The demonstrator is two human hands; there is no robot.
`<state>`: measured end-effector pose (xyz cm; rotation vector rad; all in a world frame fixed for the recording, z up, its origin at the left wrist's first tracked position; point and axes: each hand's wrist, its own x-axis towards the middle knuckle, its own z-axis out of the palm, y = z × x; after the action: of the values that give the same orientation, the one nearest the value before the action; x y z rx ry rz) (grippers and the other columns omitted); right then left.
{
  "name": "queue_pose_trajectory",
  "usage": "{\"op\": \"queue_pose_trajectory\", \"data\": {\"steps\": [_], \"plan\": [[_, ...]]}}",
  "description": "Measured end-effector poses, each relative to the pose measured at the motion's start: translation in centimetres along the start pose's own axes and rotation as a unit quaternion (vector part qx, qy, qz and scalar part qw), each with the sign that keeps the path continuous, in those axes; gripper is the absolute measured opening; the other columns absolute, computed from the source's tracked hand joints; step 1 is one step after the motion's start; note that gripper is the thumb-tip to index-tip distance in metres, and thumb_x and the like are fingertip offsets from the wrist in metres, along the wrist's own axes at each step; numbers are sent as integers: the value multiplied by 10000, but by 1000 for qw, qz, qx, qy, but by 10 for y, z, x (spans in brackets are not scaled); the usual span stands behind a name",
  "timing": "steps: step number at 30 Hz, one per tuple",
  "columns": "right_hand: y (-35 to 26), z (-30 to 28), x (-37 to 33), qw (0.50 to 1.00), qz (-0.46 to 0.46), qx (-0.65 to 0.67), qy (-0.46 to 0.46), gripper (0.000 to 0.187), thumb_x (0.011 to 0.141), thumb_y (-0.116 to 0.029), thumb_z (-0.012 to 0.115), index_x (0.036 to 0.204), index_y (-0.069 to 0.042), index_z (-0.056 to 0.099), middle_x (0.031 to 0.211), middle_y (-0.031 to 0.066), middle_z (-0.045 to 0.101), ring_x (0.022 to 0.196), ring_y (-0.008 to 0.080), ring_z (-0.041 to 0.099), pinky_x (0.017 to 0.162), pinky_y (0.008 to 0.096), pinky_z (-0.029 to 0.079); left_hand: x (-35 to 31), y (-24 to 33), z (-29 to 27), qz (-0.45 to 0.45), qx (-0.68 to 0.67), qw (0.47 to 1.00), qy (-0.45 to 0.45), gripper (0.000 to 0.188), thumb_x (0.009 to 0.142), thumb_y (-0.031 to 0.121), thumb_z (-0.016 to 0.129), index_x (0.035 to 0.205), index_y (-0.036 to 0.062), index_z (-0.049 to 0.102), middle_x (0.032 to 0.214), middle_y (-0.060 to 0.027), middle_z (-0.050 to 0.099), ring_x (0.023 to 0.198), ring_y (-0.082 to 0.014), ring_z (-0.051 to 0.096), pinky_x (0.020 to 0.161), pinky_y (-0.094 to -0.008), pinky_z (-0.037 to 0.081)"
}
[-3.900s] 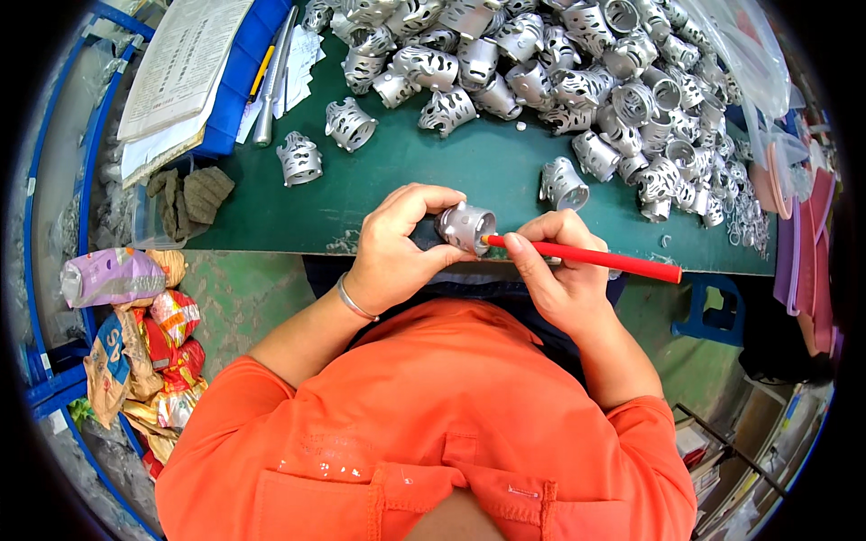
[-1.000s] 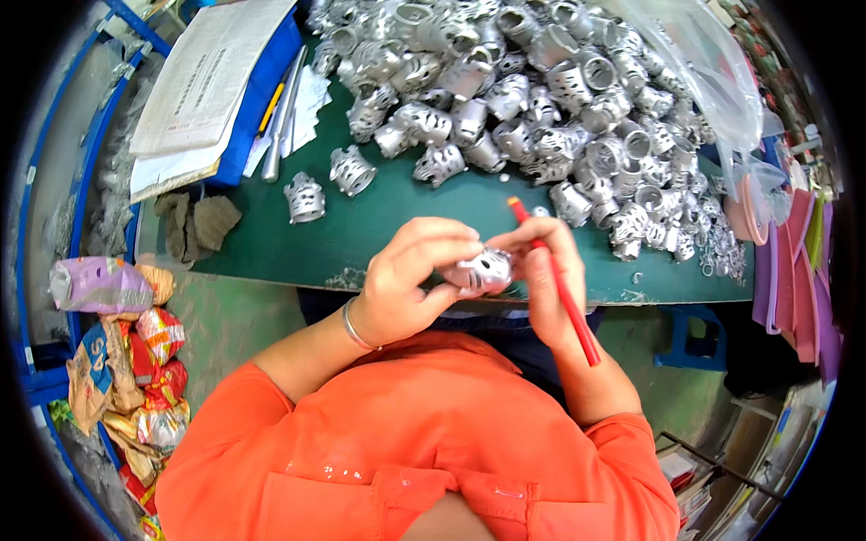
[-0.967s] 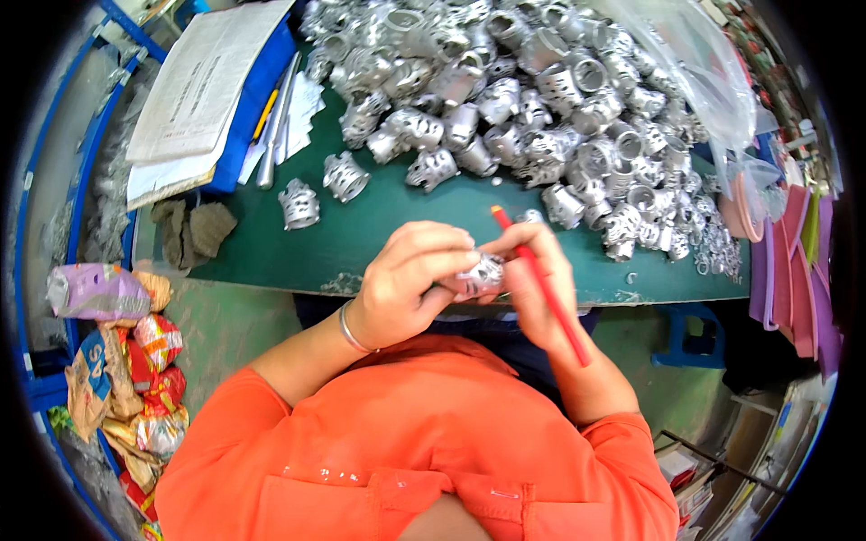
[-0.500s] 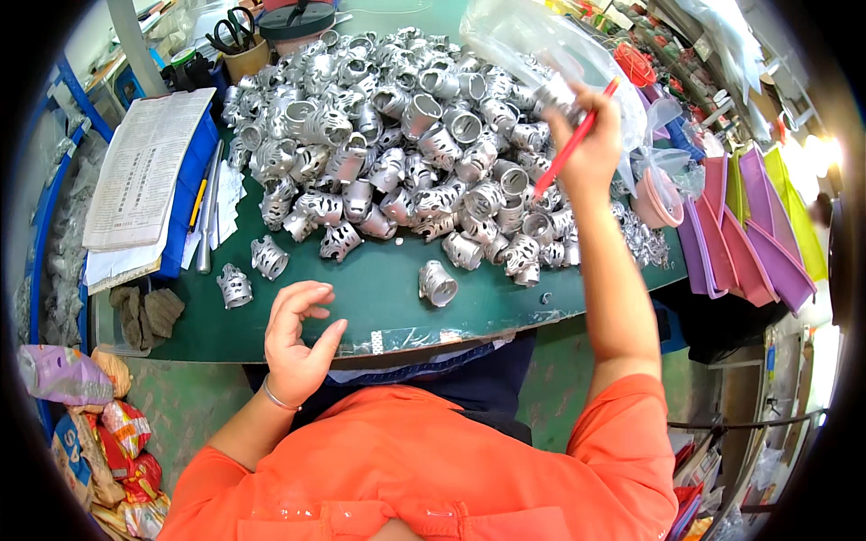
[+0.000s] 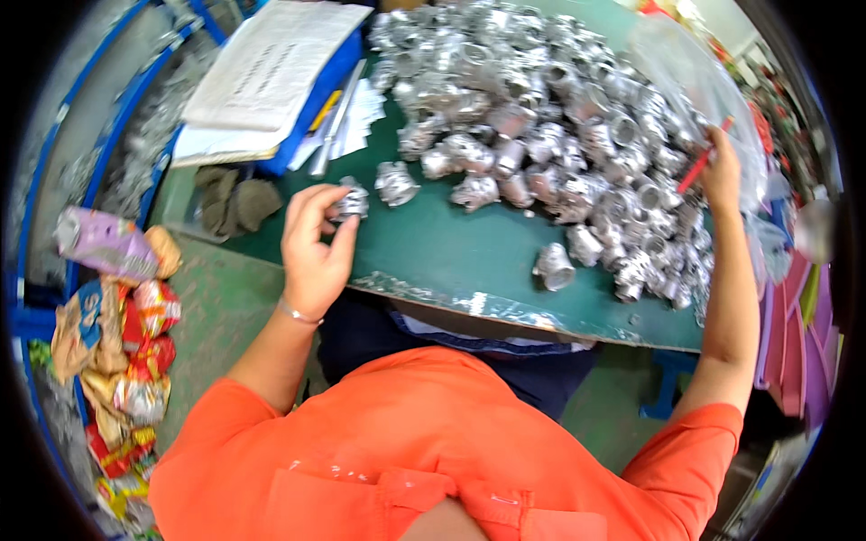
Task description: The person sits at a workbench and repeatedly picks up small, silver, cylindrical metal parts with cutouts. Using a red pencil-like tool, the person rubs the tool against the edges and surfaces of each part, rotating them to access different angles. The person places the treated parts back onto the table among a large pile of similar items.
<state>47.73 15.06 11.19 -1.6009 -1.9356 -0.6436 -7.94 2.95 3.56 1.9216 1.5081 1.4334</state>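
Observation:
My left hand (image 5: 316,239) is at the left of the bench, its fingers and thumb closed around a small silver openwork metal ring (image 5: 354,200). The ring is still on the green tabletop; part of it is hidden by the fingertips. Just right of it lies a second silver ring (image 5: 396,184). At the right side of the big heap of silver rings (image 5: 532,117), my right hand (image 5: 722,173) grips a slim red pen-shaped tool (image 5: 695,169), slanting down to the left. Beside those fingers is a clear plastic bag (image 5: 735,90). Blur hides whether a ring is also in that hand.
A single ring (image 5: 553,267) lies near the front edge of the green table (image 5: 433,257). On the left are printed sheets (image 5: 271,72) on a blue tray, and dark grey lumps (image 5: 236,204). Wrappers (image 5: 135,343) are piled lower left; pink and purple bins (image 5: 794,334) stand at right.
My left hand has moved forward to the leftmost ring and closed around it. My right hand keeps the red tool near the bag. The whole view has shifted toward the left side of the bench.

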Motion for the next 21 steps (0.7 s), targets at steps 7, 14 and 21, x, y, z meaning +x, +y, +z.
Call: {"op": "queue_pose_trajectory", "data": {"steps": [7, 14, 21], "plan": [[29, 4, 41, 994, 85, -69, 10, 145, 811, -74, 513, 945, -117, 548, 829, 198, 617, 832, 394, 600, 681, 447, 451, -2, -3, -3, 6, 177, 983, -49, 594, 659, 91, 755, 1188, 21, 494, 1171, -173, 488, 1091, -355, 472, 948, -399, 384], [58, -9, 84, 991, 109, -80, -15, 101, 798, -87, 556, 898, -96, 558, 812, 123, 633, 767, 301, 614, 662, 360, 445, 2, -31, 8, 8, 205, 978, -19, 538, 667, 118, 761, 1142, 14, 531, 1058, -166, 567, 973, -336, 545, 839, -393, 444], [-131, -38, 18, 926, 57, 339, 155, 143, 853, -90, 644, 842, -13, 523, 804, 81, 628, 765, 136, 593, 726, 251, 469, -18, -1, 23, -119, -213, 970, -14, 654, 646, -56, 762, 1204, 19, 430, 1077, -55, 502, 977, -164, 545, 810, -272, 475]]}}
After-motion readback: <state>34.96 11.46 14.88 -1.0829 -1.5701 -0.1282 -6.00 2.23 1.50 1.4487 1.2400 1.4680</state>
